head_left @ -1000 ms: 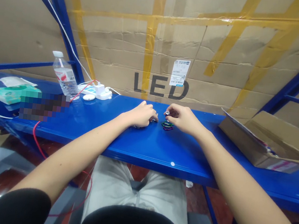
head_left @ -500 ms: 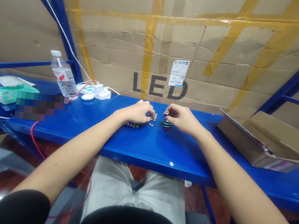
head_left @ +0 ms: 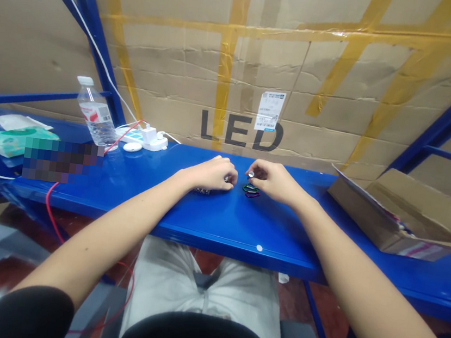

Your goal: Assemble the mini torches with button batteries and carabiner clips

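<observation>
My left hand (head_left: 214, 174) is closed, fingers curled down close to the table, with small round silver pieces (head_left: 227, 179), like button cells, glinting between thumb and fingers. Partly hidden beneath its wrist lies a row of small metallic parts (head_left: 203, 191). My right hand (head_left: 272, 179) pinches a short dark tube (head_left: 251, 175), its round, pale, silver-rimmed end facing me. Just below those fingertips, green and purple carabiners (head_left: 252, 191) lie together on the blue table (head_left: 219, 220).
An open cardboard box (head_left: 391, 222) stands at right. To the left are a water bottle (head_left: 98, 115), a power strip (head_left: 153, 139), a white disc (head_left: 132, 147), a tissue pack (head_left: 19, 138) and a red cable (head_left: 49, 205). A small white dot (head_left: 259, 248) marks the front edge.
My left fingers have curled inward, and the silver pieces seen loose beside them on the table no longer show there. The tube in my right hand has dipped slightly.
</observation>
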Action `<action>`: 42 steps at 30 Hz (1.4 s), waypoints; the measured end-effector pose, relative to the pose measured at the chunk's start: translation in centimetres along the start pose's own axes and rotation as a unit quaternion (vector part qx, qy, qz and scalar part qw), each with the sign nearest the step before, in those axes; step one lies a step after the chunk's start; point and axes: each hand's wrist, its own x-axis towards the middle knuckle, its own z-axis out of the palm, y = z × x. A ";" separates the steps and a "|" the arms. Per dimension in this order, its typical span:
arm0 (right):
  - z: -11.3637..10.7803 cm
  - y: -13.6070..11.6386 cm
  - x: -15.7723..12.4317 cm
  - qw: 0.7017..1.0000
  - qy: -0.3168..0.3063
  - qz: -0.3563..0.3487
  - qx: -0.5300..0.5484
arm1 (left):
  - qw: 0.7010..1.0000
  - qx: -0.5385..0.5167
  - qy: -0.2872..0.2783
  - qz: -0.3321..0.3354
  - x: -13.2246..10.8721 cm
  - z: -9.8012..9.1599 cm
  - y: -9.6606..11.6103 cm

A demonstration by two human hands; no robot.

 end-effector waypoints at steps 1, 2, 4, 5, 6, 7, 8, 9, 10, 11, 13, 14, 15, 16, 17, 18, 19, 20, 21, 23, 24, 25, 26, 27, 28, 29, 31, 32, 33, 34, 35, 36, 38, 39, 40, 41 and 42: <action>0.0 0.0 0.0 1.000 -0.001 0.001 -0.002 | 1.000 -0.012 0.016 0.001 0.0 -0.1 0.1; 0.0 0.1 0.0 1.000 -0.002 0.002 -0.005 | 0.999 -0.028 0.034 0.000 0.0 -0.3 0.2; 0.0 0.1 0.0 1.000 -0.003 0.004 -0.012 | 0.995 -0.060 0.082 -0.001 0.1 -0.5 0.5; 0.0 0.1 0.0 1.000 -0.003 0.006 -0.014 | 0.991 -0.073 0.111 0.002 0.1 -0.6 0.7; 0.0 0.2 0.1 1.000 -0.004 0.008 -0.016 | 0.987 -0.081 0.141 0.009 0.2 -0.6 0.9; 0.1 0.2 0.1 1.000 -0.004 0.008 -0.017 | 0.982 -0.087 0.169 0.018 0.3 -0.6 1.1; 0.1 0.2 0.1 1.000 -0.006 0.008 -0.017 | 0.977 -0.091 0.193 0.031 0.4 -0.5 1.3; 0.1 0.2 0.1 1.000 -0.006 0.005 -0.018 | 0.972 -0.094 0.211 0.045 0.5 -0.4 1.5; 0.2 0.2 0.1 1.000 -0.007 0.000 -0.018 | 0.968 -0.096 0.224 0.060 0.6 -0.3 1.8; 0.2 0.2 0.1 1.000 -0.008 -0.006 -0.016 | 0.965 -0.097 0.233 0.076 0.7 -0.1 1.9; 0.3 0.1 0.1 1.000 -0.009 -0.017 -0.011 | 0.961 -0.095 0.239 0.100 0.8 0.3 2.2; 0.3 0.1 0.1 1.000 -0.010 -0.020 -0.007 | 0.961 -0.093 0.238 0.107 0.9 0.5 2.2; 0.4 0.0 0.1 1.000 -0.010 -0.021 -0.002 | 0.961 -0.091 0.237 0.113 1.0 0.6 2.1; 0.4 -0.1 0.1 1.000 -0.009 -0.020 0.003 | 0.961 -0.088 0.235 0.115 1.0 0.7 2.1; 0.4 -0.2 0.0 1.000 -0.008 -0.018 0.007 | 0.962 -0.085 0.233 0.116 1.0 0.8 2.0; 0.4 -0.2 0.0 1.000 -0.008 -0.015 0.012 | 0.963 -0.082 0.231 0.116 1.0 0.9 1.9; 0.4 -0.3 0.0 1.000 -0.007 -0.012 0.016 | 0.963 -0.079 0.228 0.117 1.0 0.9 1.9; 0.4 -0.4 0.0 1.000 -0.008 -0.009 0.020 | 0.964 -0.077 0.225 0.118 1.0 0.9 1.9; 0.4 -0.4 0.0 1.000 -0.006 -0.006 0.022 | 0.965 -0.076 0.222 0.118 0.9 0.8 1.9; 0.3 -0.4 0.0 1.000 0.001 -0.002 0.022 | 0.965 -0.075 0.227 0.107 0.8 0.6 1.9; 0.2 -0.4 0.0 1.000 0.007 0.000 0.022 | 0.964 -0.074 0.236 0.093 0.8 0.4 1.9; 0.2 -0.4 0.1 1.000 0.012 0.000 0.021 | 0.964 -0.071 0.245 0.073 0.7 0.1 1.9; 0.1 -0.4 0.1 1.000 0.015 0.001 0.020 | 0.966 -0.065 0.245 0.052 0.6 -0.1 1.8; 0.1 -0.4 0.1 1.000 0.015 0.003 0.020 | 0.970 -0.054 0.236 0.033 0.4 -0.4 1.6; 0.1 -0.3 0.1 1.000 0.013 0.005 0.019 | 0.977 -0.040 0.208 0.019 0.2 -0.6 1.3; 0.1 -0.3 0.1 1.000 0.010 0.008 0.019 | 0.986 -0.023 0.166 0.012 0.0 -0.9 1.0; 0.2 -0.1 0.1 1.000 0.004 0.012 0.017 | 0.997 0.002 0.075 0.001 -0.4 -1.3 0.4; 0.3 -0.1 0.1 1.000 0.001 0.014 0.018 | 0.999 0.008 0.038 -0.006 -0.5 -1.4 0.2; 0.3 0.0 0.0 1.000 -0.001 0.016 0.018 | 1.000 0.013 0.008 -0.014 -0.7 -1.5 0.0; 0.4 0.1 0.0 1.000 -0.004 0.017 0.018 | 0.999 0.019 -0.015 -0.023 -0.7 -1.5 -0.1; 0.4 0.1 0.0 1.000 -0.006 0.018 0.018 | 0.999 0.027 -0.032 -0.029 -0.8 -1.5 -0.1; 0.5 0.2 0.0 1.000 -0.008 0.016 0.018 | 0.998 0.037 -0.046 -0.034 -0.7 -1.4 -0.1; 0.6 0.2 0.1 1.000 -0.012 0.011 0.018 | 0.996 0.051 -0.067 -0.039 -0.6 -1.2 0.0; 0.6 0.2 0.1 1.000 -0.014 0.009 0.018 | 0.995 0.054 -0.075 -0.040 -0.5 -1.1 0.0; 0.6 0.1 0.1 1.000 -0.017 0.009 0.018 | 0.994 0.056 -0.079 -0.042 -0.4 -0.9 0.0; 0.6 0.1 0.1 1.000 -0.019 0.010 0.018 | 0.994 0.055 -0.081 -0.044 -0.3 -0.8 0.0; 0.6 0.0 0.1 1.000 -0.022 0.011 0.018 | 0.994 0.053 -0.079 -0.046 -0.2 -0.7 0.0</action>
